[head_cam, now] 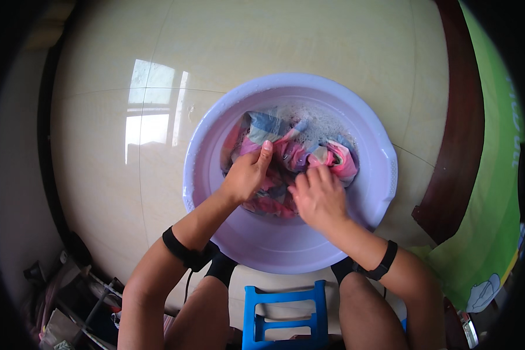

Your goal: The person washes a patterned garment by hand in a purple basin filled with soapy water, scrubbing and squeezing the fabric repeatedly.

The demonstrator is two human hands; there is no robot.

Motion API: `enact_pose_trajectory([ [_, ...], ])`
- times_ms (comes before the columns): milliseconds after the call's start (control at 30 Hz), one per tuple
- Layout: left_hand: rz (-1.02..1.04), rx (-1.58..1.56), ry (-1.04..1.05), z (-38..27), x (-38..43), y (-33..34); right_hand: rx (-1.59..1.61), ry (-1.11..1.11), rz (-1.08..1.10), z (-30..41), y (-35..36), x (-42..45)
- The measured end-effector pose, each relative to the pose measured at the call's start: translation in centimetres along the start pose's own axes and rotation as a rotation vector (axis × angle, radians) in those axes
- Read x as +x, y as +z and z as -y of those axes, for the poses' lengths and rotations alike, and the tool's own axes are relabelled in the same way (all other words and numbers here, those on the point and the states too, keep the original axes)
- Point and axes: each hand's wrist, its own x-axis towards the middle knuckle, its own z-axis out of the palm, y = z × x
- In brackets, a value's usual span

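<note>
A wet cloth [267, 127] patterned in pink, blue and grey lies bunched in soapy water inside a lavender plastic basin [284, 258]. My left hand [246, 175] reaches into the cloth's left part with the thumb raised; its other fingers are hidden from view. On the right, my right hand [319, 199] has its fingers curled onto a pink fold of the same cloth. White suds [317, 120] float at the far side of the water. Part of the cloth is under water between the hands.
Below the basin stands a blue plastic stool [284, 299], between my legs. A dark red wooden edge [459, 175] and a green printed sheet [485, 218] border the right. Assorted items [74, 315] crowd the lower left. Glossy floor tiles [100, 188] surround the basin.
</note>
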Motion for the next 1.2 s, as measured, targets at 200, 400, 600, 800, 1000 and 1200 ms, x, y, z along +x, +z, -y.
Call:
enact_pose_trajectory([
  [200,0.011,-0.103,0.206,0.4,0.1,-0.2,0.496,-0.119,0.515,3.0,2.9,-2.7],
  [400,-0.207,0.198,0.594,0.4,0.4,-0.3,0.294,0.023,0.429,0.7,4.7,-3.9],
  [600,-0.101,0.508,0.442,0.0,-3.8,0.8,0.0,0.02,0.365,-2.3,4.5,-3.0],
  [800,-0.021,0.79,0.513,4.3,-6.8,5.5,0.147,0.082,0.364,-3.0,3.8,-2.4],
  [1000,0.315,0.924,0.666,4.4,-7.7,6.1,0.253,0.05,0.462,-3.5,3.6,-2.2],
  [1200,0.591,0.479,0.647,2.9,-7.4,5.2,0.484,0.083,0.838,-4.3,3.7,-2.4],
])
